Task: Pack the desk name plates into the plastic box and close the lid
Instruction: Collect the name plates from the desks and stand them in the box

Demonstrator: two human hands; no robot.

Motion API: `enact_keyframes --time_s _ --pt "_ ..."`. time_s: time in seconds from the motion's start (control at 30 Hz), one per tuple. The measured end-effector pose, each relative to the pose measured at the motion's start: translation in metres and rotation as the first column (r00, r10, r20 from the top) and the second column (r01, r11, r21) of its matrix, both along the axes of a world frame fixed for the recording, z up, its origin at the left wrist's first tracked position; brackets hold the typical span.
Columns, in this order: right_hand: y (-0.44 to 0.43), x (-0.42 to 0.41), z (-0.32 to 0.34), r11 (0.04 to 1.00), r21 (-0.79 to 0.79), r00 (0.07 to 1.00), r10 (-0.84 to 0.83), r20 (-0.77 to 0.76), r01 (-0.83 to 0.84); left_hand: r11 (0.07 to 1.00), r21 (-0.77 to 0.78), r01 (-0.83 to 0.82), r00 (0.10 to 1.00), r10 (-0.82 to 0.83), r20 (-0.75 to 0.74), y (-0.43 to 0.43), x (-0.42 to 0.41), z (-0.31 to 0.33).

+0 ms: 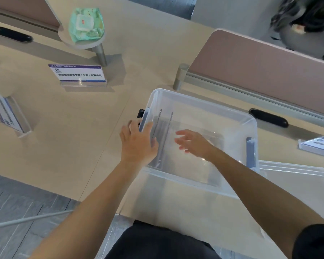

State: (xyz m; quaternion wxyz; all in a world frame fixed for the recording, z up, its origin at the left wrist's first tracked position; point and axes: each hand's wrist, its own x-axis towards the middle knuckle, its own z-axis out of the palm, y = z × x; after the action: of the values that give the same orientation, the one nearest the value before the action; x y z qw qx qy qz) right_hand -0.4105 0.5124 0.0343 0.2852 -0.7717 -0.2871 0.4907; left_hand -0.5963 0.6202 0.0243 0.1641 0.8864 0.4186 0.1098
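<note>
Name plates are what must go into the box, and some seem to stand on edge inside already, near the left wall, though through the clear plastic I cannot count them. The left hand (137, 142) lies on the left rim of the plastic box (204, 109), its fingers (148, 128) loosely bent over the edge beside the grey latch (144, 118); it steadies the box and does not really grip it. The right hand (193, 143) is inside the box, fingers spread and released, holding nothing; it is blurred, so I cannot tell if it touches the plates.

The box stands at the near edge of the desk (73, 128) and part of it seems to reach over the edge toward the person. If the left hand leans too hard on the rim, the box may tip or slide off. The plates standing on edge could also fall flat if the right hand brushes them, and then the others would fit badly.

Three plates are outside the box: one with a purple stripe (79, 75) in the middle of the desk, one at the far left (7, 114), one at the right (318, 146). All are well apart from the box, so reaching them means letting go of the rim. The lid (295, 169) lies just beside the box on the right, partly under it I think; pulling it out carelessly could shift the box.
</note>
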Motion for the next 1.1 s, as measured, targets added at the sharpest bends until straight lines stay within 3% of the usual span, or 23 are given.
enact_keyframes --time_s 0.13,0.2,0.47,0.6,0.73,0.9,1.1 --pt "-0.046 0.035 0.053 0.999 0.039 0.942 -0.033 0.333 0.021 0.993 -0.034 0.110 0.957 -0.097 0.272 -0.025 0.044 0.029" --pt "-0.081 0.048 0.078 0.997 0.047 0.894 -0.078 0.442 0.064 0.965 -0.127 0.228 0.927 -0.175 0.333 -0.047 0.073 0.044" --pt "-0.292 0.075 0.137 0.956 0.075 0.687 -0.258 0.680 0.285 0.775 -0.302 0.555 0.829 -0.489 0.271 -0.192 0.167 0.077" --pt "-0.414 0.089 0.143 0.926 0.059 0.636 -0.301 0.711 0.373 0.690 -0.329 0.644 0.764 -0.594 0.251 -0.282 0.205 0.083" --pt "-0.513 0.112 0.137 0.898 0.074 0.607 -0.351 0.713 0.433 0.680 -0.333 0.653 0.756 -0.611 0.234 -0.361 0.235 0.085" --pt "-0.584 0.145 0.131 0.873 0.103 0.595 -0.407 0.694 0.477 0.699 -0.344 0.627 0.776 -0.598 0.199 -0.421 0.262 0.085" --pt "-0.608 0.207 0.112 0.826 0.179 0.574 -0.510 0.640 0.534 0.708 -0.454 0.541 0.841 -0.468 0.273 -0.442 0.308 0.072"
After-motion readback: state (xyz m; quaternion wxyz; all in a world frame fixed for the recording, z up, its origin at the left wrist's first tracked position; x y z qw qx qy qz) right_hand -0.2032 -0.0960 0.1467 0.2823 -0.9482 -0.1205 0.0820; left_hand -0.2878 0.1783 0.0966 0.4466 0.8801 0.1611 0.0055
